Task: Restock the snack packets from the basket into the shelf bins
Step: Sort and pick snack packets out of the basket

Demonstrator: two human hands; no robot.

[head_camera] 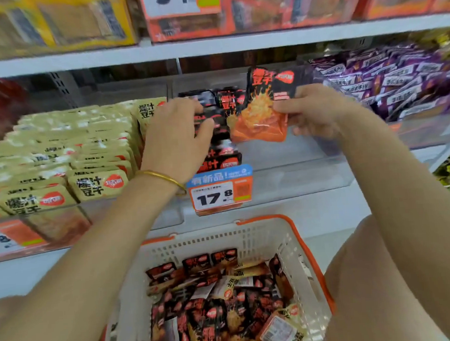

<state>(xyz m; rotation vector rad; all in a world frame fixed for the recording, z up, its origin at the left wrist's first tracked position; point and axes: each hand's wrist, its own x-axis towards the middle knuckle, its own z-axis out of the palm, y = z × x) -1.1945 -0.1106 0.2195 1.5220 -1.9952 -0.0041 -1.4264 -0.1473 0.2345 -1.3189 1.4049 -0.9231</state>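
Judging by the fill, restocking is only begun: the clear middle bin [285, 166] holds one short row of black-and-red packets [221, 154], mostly bare otherwise, while the basket [250, 237] stays heaped. Right hand [313, 111] pinches one packet [263, 106] above the bin; left hand [176, 139] rests spread-fingered on the row.

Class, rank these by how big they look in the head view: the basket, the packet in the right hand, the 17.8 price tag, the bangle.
1. basket, though it is nearest the camera
2. packet
3. price tag, close to the packet in size
4. bangle
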